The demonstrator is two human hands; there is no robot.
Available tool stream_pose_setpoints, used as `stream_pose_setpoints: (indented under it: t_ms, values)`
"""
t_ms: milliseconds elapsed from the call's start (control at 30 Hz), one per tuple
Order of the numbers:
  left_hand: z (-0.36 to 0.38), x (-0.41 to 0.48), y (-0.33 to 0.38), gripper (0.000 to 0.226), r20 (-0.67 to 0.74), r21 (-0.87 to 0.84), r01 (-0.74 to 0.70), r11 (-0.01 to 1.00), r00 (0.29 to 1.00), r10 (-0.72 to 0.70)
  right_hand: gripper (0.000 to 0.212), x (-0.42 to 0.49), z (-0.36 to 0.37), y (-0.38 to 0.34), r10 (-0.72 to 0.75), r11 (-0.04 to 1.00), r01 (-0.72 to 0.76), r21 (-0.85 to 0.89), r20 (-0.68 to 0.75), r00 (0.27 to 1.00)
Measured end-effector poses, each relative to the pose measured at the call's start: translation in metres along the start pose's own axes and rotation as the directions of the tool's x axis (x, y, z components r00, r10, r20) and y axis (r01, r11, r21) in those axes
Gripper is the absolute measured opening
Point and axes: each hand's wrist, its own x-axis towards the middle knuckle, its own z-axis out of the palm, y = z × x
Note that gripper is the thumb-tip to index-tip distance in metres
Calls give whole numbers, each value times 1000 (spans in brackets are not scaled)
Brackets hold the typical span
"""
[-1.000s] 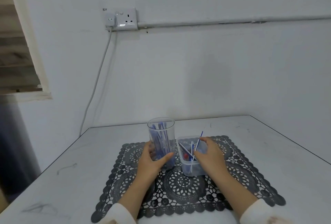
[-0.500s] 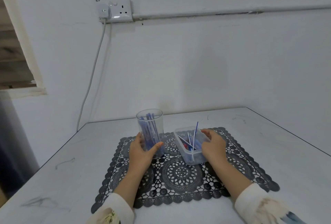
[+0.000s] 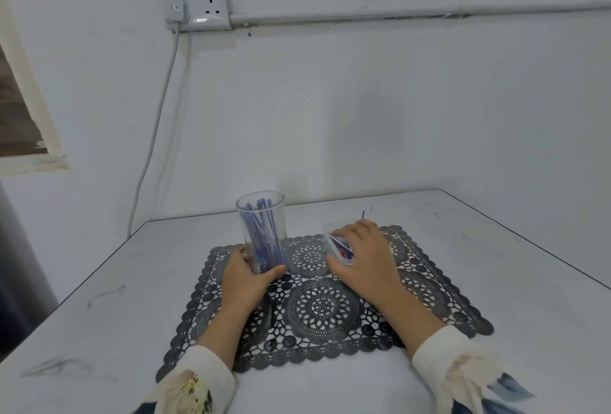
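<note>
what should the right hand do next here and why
Probably pinch the thin blue stick poking from the small clear plastic tub and lift it toward the tall clear plastic tumbler. The left hand grips the tumbler, which holds many blue sticks, and the right hand curls over the tub, where more sticks lie.

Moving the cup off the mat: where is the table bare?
Bare table lies right and left of the lace mat, and behind the cup. Crowded: the mat's far edge, with tub, left hand, right hand.
</note>
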Motion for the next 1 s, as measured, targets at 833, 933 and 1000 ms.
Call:
stream_pose_setpoints:
  t_ms: [833,933,1000]
  values:
    - [-15,23,-20,80,-7,10,54,998,999,-54,34,18,10,21,225,956,-202,-215,92,970]
    - [-15,25,-22,79,-25,17,67,998,997,-67,33,21,13,18,261,941,-231,-248,95,961]
    - [-16,28,-25,78,-30,31,79,996,997,-78,34,22,15,19,271,936,-238,-259,99,957]
